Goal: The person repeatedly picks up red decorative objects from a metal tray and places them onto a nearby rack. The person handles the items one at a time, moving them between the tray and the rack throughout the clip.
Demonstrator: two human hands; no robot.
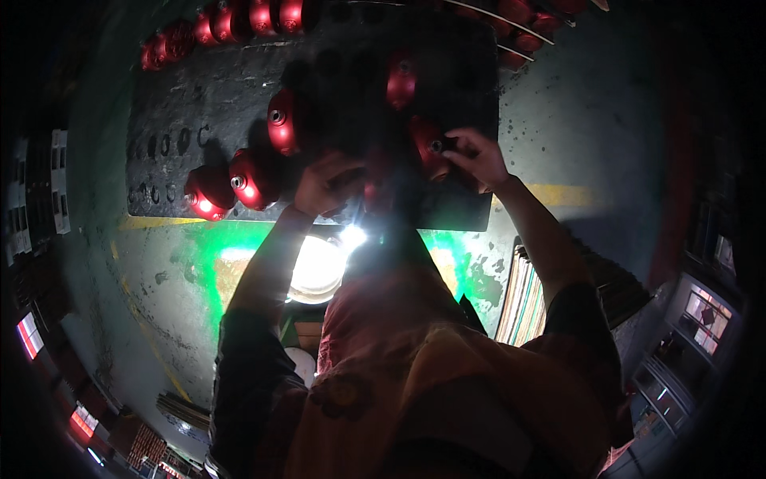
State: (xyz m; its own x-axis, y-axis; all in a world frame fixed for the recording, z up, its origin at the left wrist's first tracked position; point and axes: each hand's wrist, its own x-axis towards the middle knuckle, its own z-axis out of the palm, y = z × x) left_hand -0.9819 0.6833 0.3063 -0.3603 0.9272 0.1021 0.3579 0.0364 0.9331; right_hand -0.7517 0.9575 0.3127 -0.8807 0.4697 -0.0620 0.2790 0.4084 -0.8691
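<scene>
At the right of the dark table, my right hand [477, 156] has its thumb and fingers closed at the metal neck of a red cylinder [427, 160], which looks like a fire extinguisher body. My left hand [329, 185] is curled near the table's front edge; glare and shadow hide what its fingers hold, if anything. Just right of it a dim red shape [371, 191] shows, partly lost in the dark. Beyond my left hand stands a second red cylinder [286, 124] with a metal neck. Two more, a red cylinder [254, 182] and its neighbour [209, 194], stand to the left.
Another red cylinder [401, 82] stands farther back on the dark table [191, 104]. A row of red cylinders [231, 22] lines its far left edge. A bright lamp [353, 235] glares near my body beside a white round container [315, 275]. Stacked flat sheets [523, 299] sit at right.
</scene>
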